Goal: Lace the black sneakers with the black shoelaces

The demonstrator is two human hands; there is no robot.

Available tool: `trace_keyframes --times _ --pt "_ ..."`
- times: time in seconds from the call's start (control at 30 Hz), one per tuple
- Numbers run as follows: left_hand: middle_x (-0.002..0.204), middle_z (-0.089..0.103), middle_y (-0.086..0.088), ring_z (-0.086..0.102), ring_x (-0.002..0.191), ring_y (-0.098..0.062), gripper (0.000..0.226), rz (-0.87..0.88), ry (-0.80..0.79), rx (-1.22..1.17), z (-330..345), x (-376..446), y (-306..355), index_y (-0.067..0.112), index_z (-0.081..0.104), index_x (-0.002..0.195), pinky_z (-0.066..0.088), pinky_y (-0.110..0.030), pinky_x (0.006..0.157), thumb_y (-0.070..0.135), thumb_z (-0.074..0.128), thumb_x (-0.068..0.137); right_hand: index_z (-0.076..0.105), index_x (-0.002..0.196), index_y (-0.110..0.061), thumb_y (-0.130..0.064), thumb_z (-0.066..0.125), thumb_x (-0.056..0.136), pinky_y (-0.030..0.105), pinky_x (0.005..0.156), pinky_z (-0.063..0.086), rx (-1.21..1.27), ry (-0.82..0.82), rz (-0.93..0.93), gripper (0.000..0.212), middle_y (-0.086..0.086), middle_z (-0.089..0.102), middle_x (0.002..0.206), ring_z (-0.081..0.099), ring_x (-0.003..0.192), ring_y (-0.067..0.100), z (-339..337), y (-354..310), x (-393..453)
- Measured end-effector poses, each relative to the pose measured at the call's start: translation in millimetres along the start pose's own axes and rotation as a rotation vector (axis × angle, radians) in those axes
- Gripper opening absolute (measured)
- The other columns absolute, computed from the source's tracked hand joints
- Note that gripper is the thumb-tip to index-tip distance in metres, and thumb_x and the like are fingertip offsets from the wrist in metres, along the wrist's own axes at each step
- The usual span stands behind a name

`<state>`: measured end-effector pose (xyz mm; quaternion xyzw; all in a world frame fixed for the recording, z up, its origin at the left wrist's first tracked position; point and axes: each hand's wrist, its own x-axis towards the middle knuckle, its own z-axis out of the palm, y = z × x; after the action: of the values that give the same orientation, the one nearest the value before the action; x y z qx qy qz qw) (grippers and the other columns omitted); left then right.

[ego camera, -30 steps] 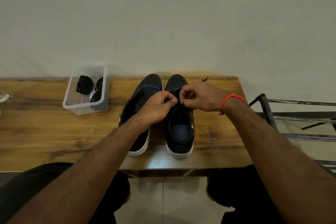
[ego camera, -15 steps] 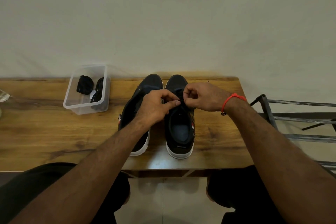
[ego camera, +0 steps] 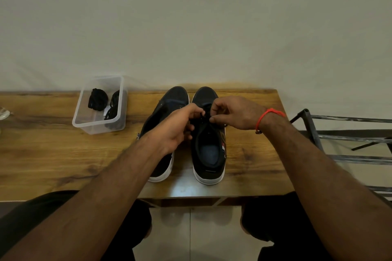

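Two sneakers (ego camera: 209, 146) side by side on table (ego camera: 53, 154), left hand (ego camera: 176, 127) and right hand (ego camera: 235, 113) over the right one — fingers curled, pinching lace (ego camera: 206, 115), spare laces (ego camera: 97, 99) in tub (ego camera: 84, 121) well left

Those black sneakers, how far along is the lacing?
Early on. Nothing looks finished. Both hands, left hand and right hand, pinch a black shoelace at the front eyelets of the right sneaker. The left sneaker shows no lace, and more rolled laces wait in the clear plastic box.
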<state>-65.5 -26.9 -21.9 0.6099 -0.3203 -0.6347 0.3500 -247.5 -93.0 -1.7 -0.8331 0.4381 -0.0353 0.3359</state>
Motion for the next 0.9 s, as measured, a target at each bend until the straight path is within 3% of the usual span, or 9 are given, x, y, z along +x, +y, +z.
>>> trace_keyframes --times 0.1,0.27,0.37,0.47,0.6,0.77,0.9 --pt "0.083 0.058 0.011 0.043 0.062 -0.007 0.021 0.0 -0.051 -0.091 -2 0 -1 0.028 0.064 0.081 0.033 -0.028 0.061 0.043 0.059 0.095 0.064 0.099 -0.022 -0.029 0.065 0.096 0.03 0.082 0.055 0.004 -0.011 0.013 0.008 -0.006 0.066 0.095 0.064 0.091 0.012 -1 1 0" --pt "0.086 0.06 0.009 0.042 0.057 -0.006 0.028 0.114 -0.133 -0.45 -8 -2 14 0.027 0.063 0.078 0.035 -0.024 0.056 0.048 0.062 0.097 0.057 0.093 -0.017 -0.028 0.061 0.094 0.034 0.077 0.05 0.015 -0.035 0.048 0.011 0.003 0.062 0.092 0.057 0.086 0.019 -3 -2 -3" --pt "0.076 0.056 0.01 0.037 0.055 -0.005 0.023 0.205 -0.089 -0.573 -22 -5 31 0.029 0.062 0.084 0.034 -0.022 0.054 0.047 0.06 0.098 0.059 0.091 -0.017 -0.037 0.057 0.091 0.046 0.084 0.053 0.18 -0.032 0.073 0.021 0.012 0.066 0.102 0.062 0.094 0.027 -5 -4 -6" --pt "0.071 0.053 0.01 0.036 0.05 -0.005 0.017 0.28 0.049 -0.641 -37 -7 42 0.028 0.06 0.094 0.034 -0.021 0.051 0.045 0.06 0.099 0.058 0.085 -0.019 -0.026 0.052 0.091 0.04 0.078 0.054 0.533 0.107 0.057 0.011 0.004 0.071 0.091 0.065 0.091 0.022 -13 -12 -7" --pt "0.072 0.055 0.011 0.033 0.047 -0.006 0.018 0.362 0.214 -0.672 -55 -9 50 0.025 0.063 0.105 0.034 -0.023 0.051 0.042 0.056 0.103 0.05 0.084 -0.017 -0.011 0.048 0.096 0.047 0.081 0.056 0.937 0.326 0.065 0.013 0.012 0.068 0.081 0.067 0.084 0.031 -30 -15 -9" --pt "0.077 0.057 0.006 0.043 0.052 -0.008 0.032 0.46 0.345 -0.604 -68 -12 60 0.017 0.066 0.117 0.044 -0.025 0.053 0.039 0.043 0.109 0.052 0.089 -0.016 -0.011 0.053 0.099 0.053 0.081 0.057 1.146 0.564 0.116 0.01 0.007 0.061 0.069 0.066 0.072 0.03 -43 -6 -12" --pt "0.087 0.062 0.001 0.058 0.064 -0.01 0.042 0.49 0.421 -0.489 -66 -13 60 0.013 0.067 0.122 0.057 -0.031 0.063 0.039 0.036 0.111 0.053 0.093 -0.015 -0.013 0.055 0.1 0.048 0.076 0.059 1.311 0.764 0.074 0.007 0.005 0.054 0.066 0.06 0.062 0.025 -56 -3 -16"
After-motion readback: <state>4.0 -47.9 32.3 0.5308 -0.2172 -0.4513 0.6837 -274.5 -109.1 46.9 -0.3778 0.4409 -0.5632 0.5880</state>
